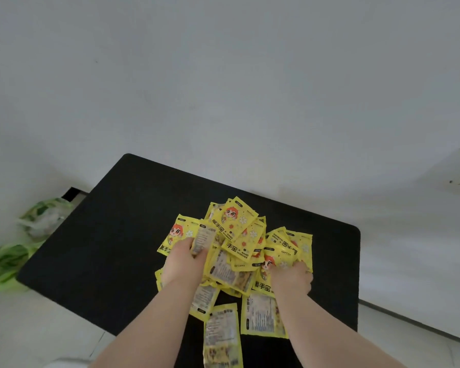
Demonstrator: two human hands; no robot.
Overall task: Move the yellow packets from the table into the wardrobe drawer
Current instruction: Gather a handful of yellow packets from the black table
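Observation:
A heap of several yellow packets (237, 235) with a cartoon face and "hand warmer" print lies on a black table (104, 235). My left hand (182, 261) rests on the heap's left side, its fingers curled around packets there. On the right side of the heap my right hand (291, 278) is closed over more packets. Two loose packets (223, 335) lie nearer to me between my forearms. No wardrobe or drawer is in view.
A pale wall rises behind the table. Green and white plastic bags (24, 243) sit on the floor at the left, beside the table's edge. Light floor tiles (37, 328) show at the lower left and right.

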